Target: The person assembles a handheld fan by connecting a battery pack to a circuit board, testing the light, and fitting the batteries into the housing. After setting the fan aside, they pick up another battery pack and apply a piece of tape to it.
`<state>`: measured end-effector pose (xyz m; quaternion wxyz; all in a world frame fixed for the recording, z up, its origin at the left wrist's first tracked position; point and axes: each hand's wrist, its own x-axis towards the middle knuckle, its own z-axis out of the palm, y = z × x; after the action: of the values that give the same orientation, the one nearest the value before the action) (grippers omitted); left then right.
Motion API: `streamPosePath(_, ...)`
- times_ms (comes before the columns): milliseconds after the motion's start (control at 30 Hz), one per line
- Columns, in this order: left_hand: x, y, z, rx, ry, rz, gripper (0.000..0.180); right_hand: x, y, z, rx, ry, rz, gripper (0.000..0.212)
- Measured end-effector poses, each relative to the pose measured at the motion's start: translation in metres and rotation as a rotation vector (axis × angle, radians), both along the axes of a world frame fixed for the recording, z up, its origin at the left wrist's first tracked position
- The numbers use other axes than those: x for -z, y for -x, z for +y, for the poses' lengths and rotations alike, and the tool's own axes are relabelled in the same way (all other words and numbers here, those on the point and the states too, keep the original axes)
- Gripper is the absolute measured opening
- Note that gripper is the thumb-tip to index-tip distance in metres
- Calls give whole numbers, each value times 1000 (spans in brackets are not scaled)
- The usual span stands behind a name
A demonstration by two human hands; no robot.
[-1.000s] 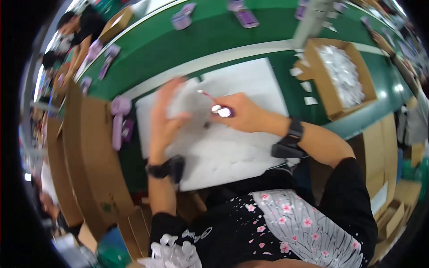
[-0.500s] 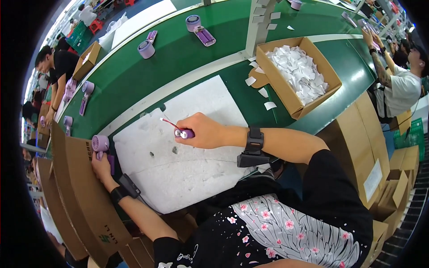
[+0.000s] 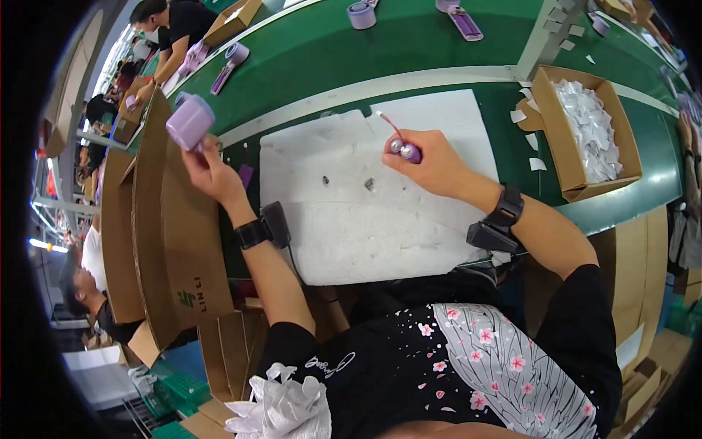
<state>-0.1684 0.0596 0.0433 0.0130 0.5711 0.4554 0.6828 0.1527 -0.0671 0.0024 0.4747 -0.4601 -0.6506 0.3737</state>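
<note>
My left hand [image 3: 210, 174] is closed round the lower part of a light purple handheld fan [image 3: 191, 123], raised above the cardboard at the left. Over the white foam sheet [image 3: 380, 234], my right hand [image 3: 436, 162] grips a pair of purple cylindrical batteries [image 3: 409, 151]. Their silvery round ends face out of the fist, and a thin red lead with a small white connector sticks up from them. Just right of my left wrist, a darker purple piece [image 3: 246, 175] lies on the green bench, partly hidden.
An open carton of white paper slips [image 3: 585, 132] stands to the right, with loose slips beside it. Tall cardboard boxes [image 3: 183, 241] flank my left arm. Beyond a pale rail, more purple fans [image 3: 361, 15] lie on the green belt [image 3: 307, 66]. Co-workers sit farther off.
My left hand has lifted the purple fan up from beside the cardboard. My right hand still grips the batteries over the foam. The whole view has swung to the left.
</note>
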Motion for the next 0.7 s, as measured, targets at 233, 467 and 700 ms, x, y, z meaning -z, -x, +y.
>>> streamPosePath(233,-20,-100,-46,1362,897,-678,43,-8,-4,-1,61,96,146,19)
streamPosePath(467,29,-149,-63,1187,1252,-426,41,-6,-12,3,169,-37,47,27)
streamPosePath(700,4,-138,-65,1102,1210,148,26,-17,-14,0,209,45,-300,25)
